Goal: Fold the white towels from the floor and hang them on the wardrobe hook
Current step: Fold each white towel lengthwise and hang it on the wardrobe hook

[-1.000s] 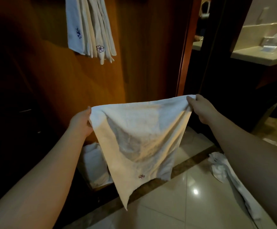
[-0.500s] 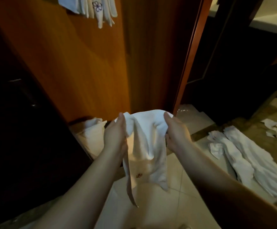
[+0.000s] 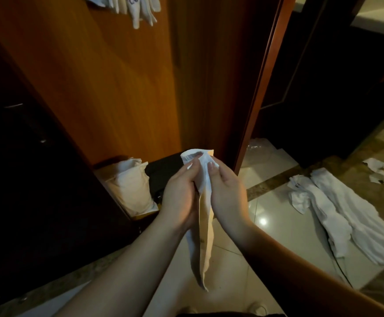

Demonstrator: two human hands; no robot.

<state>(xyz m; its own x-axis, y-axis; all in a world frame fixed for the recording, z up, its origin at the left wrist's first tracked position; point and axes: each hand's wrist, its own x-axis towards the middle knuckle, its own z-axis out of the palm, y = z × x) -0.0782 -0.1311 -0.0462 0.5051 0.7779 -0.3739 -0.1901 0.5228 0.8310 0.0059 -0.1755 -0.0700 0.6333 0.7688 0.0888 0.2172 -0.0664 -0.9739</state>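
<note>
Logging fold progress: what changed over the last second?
Both hands, left and right, came together, folding the spread white cloth towel into a narrow hanging strip. Both kept their grip; the white towels on the floor stayed put.

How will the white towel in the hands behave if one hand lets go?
Probably floppy: the white towel hangs limp below the left hand and right hand. Likely light, since fingertip pinches hold it. The fold may fall open.
</note>
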